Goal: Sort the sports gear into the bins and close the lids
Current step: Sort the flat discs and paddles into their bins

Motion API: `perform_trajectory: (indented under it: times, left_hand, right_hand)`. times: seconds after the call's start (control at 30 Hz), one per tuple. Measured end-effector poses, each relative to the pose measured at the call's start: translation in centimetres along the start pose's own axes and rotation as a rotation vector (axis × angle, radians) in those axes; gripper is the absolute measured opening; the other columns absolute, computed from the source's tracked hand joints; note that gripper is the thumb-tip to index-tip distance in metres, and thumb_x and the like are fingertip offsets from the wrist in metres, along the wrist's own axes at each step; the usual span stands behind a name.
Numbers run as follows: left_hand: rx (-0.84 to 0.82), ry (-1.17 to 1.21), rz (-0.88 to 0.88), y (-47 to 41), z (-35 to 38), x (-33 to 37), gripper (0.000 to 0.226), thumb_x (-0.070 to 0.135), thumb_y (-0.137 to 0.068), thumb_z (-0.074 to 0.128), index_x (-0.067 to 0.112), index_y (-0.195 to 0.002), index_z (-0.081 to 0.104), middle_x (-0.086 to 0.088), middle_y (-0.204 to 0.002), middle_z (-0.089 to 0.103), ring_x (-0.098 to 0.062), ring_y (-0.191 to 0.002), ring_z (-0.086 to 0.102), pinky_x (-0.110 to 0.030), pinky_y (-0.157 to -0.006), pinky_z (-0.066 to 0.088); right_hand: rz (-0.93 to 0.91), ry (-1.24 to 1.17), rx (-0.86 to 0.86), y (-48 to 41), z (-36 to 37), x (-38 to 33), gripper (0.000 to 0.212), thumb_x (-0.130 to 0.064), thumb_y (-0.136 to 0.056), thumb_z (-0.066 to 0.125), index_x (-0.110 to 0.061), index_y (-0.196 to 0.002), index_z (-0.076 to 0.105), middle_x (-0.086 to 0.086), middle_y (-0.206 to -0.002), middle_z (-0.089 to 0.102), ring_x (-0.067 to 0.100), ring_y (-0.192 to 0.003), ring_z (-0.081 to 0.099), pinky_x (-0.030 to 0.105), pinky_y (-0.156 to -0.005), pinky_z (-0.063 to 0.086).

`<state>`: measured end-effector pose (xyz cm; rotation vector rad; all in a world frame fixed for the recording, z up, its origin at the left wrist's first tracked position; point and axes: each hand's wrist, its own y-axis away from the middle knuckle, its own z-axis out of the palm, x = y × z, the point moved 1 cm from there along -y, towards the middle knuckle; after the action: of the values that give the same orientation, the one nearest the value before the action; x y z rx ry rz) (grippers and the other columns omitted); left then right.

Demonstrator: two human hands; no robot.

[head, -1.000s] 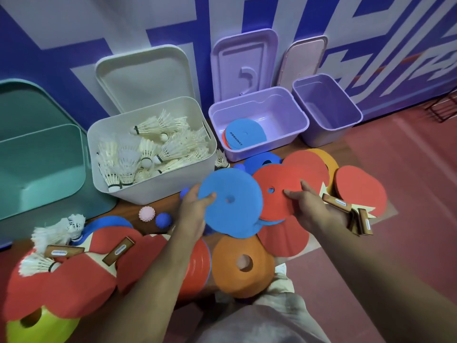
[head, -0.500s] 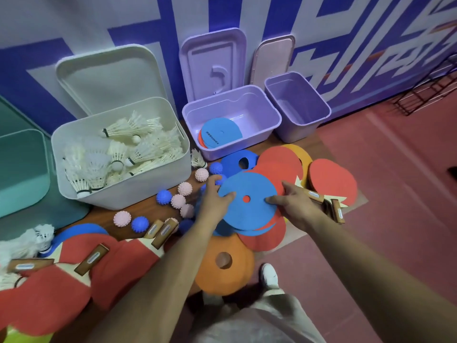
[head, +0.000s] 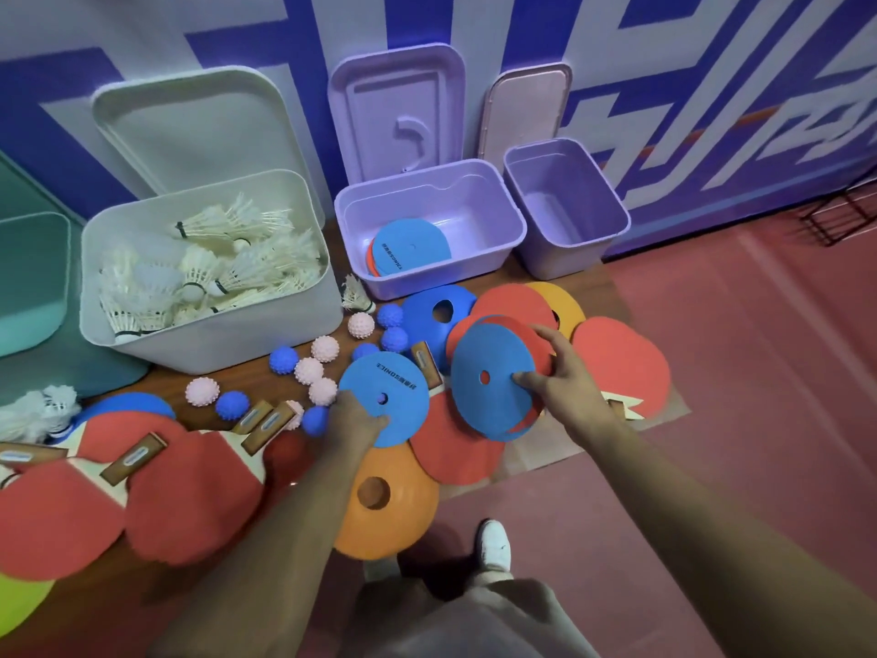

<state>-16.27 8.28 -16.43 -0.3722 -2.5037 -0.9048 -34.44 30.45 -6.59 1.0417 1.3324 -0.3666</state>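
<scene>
My right hand [head: 567, 379] grips a small stack of flat discs [head: 489, 379], blue on top with red under it, tilted above the pile. My left hand [head: 353, 422] pinches the near edge of another blue disc [head: 387, 396] lying on the pile. The middle purple bin [head: 429, 220] stands open with a blue disc [head: 410, 251] and an orange one inside. The white bin [head: 209, 277] holds several shuttlecocks. More red, blue and orange discs, red paddles [head: 626, 363] and spiky balls [head: 325, 349] lie on the wooden board.
A smaller purple bin [head: 564, 206] stands at the right. Three lids lean on the blue-and-white wall behind the bins. A teal bin [head: 28, 277] is at the left edge. Loose shuttlecocks [head: 38, 413] lie at left. My white shoe [head: 493, 546] is on the red floor.
The blue disc both hands held has gone to the right hand's stack. My left hand has dropped onto a second blue disc. The camera view shifted right.
</scene>
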Motion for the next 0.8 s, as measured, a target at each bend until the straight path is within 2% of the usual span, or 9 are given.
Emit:
perform_trajectory:
  times: [0.1,0.23,0.37,0.43,0.53,0.6,0.7,0.73,0.8]
  left_hand:
    - [0.120,-0.010,-0.113,0.5,0.6,-0.2,0.085,0.026,-0.068,0.085,-0.002,-0.133,0.038,-0.026,-0.130,0.045,-0.039,-0.115,0.050,-0.041,-0.092,0.047]
    - [0.195,0.080,-0.098,0.4,1.5,-0.4,0.076,0.017,-0.066,0.085,-0.004,-0.125,0.042,-0.027,-0.124,0.052,-0.043,-0.114,0.052,-0.047,-0.092,0.049]
    - [0.270,0.208,-0.096,0.3,1.5,-0.6,0.040,0.014,-0.082,0.071,-0.004,-0.115,0.056,-0.023,-0.115,0.062,-0.039,-0.105,0.060,-0.043,-0.085,0.052]
    - [0.300,0.348,-0.048,1.2,0.7,0.1,0.022,0.010,-0.090,0.057,0.002,-0.110,0.060,-0.019,-0.109,0.064,-0.033,-0.100,0.061,-0.039,-0.082,0.049]
    - [0.344,0.554,0.053,3.0,-0.9,1.0,0.011,0.013,-0.091,0.053,0.010,-0.100,0.058,-0.012,-0.100,0.065,-0.028,-0.092,0.060,-0.038,-0.078,0.048]
    - [0.327,0.711,0.076,4.1,-2.1,1.7,0.016,0.020,-0.088,0.055,0.017,-0.103,0.060,-0.007,-0.105,0.068,-0.028,-0.097,0.065,-0.044,-0.083,0.053]
    - [0.163,0.957,0.095,6.2,-3.3,4.0,0.013,0.012,-0.093,0.056,0.016,-0.102,0.063,-0.012,-0.112,0.069,-0.032,-0.102,0.066,-0.049,-0.086,0.054]
    - [0.102,1.004,0.095,6.7,-3.2,5.0,0.013,0.007,-0.096,0.053,0.013,-0.102,0.063,-0.014,-0.111,0.069,-0.032,-0.100,0.066,-0.047,-0.085,0.053]
    - [0.012,1.015,0.089,7.7,-2.4,6.8,0.013,0.004,-0.098,0.050,0.009,-0.102,0.061,-0.013,-0.106,0.069,-0.028,-0.096,0.067,-0.041,-0.081,0.054]
  right_hand:
    - [-0.025,0.016,-0.039,-0.3,-0.9,0.5,0.063,0.001,-0.082,0.070,-0.040,-0.126,0.053,-0.005,-0.116,0.066,0.013,-0.099,0.068,0.031,-0.078,0.058]
    - [-0.027,0.011,-0.068,-0.8,-1.9,1.3,0.061,0.003,-0.083,0.068,-0.032,-0.130,0.051,-0.005,-0.114,0.067,0.009,-0.095,0.068,0.027,-0.075,0.058]
    - [-0.032,-0.007,-0.071,-1.3,-2.3,1.6,0.060,0.004,-0.084,0.067,-0.037,-0.125,0.051,-0.005,-0.111,0.067,0.003,-0.088,0.068,0.021,-0.069,0.056]
    - [-0.030,-0.020,-0.067,-1.6,-2.5,1.6,0.061,0.004,-0.083,0.068,-0.037,-0.125,0.052,-0.003,-0.111,0.068,0.006,-0.090,0.068,0.022,-0.070,0.057]
    - [-0.020,-0.054,-0.065,-2.1,-2.8,1.5,0.063,0.003,-0.082,0.069,-0.039,-0.125,0.052,0.005,-0.112,0.065,0.017,-0.088,0.065,0.020,-0.061,0.055]
    - [-0.010,-0.079,-0.066,-2.3,-2.9,1.2,0.064,0.002,-0.083,0.069,-0.035,-0.131,0.049,0.005,-0.115,0.062,0.020,-0.088,0.063,0.020,-0.059,0.055]
    - [-0.019,-0.101,-0.137,-2.4,-2.8,0.3,0.066,0.002,-0.085,0.067,-0.026,-0.140,0.045,0.003,-0.123,0.064,0.021,-0.105,0.065,0.036,-0.084,0.058]
    - [-0.022,-0.096,-0.164,-2.5,-2.7,0.1,0.064,0.002,-0.086,0.067,-0.026,-0.139,0.045,0.004,-0.123,0.064,0.020,-0.105,0.066,0.037,-0.085,0.058]
    - [-0.015,-0.098,-0.197,-2.4,-2.3,-0.8,0.057,0.003,-0.088,0.064,-0.029,-0.133,0.048,0.000,-0.117,0.066,0.013,-0.098,0.068,0.031,-0.079,0.058]
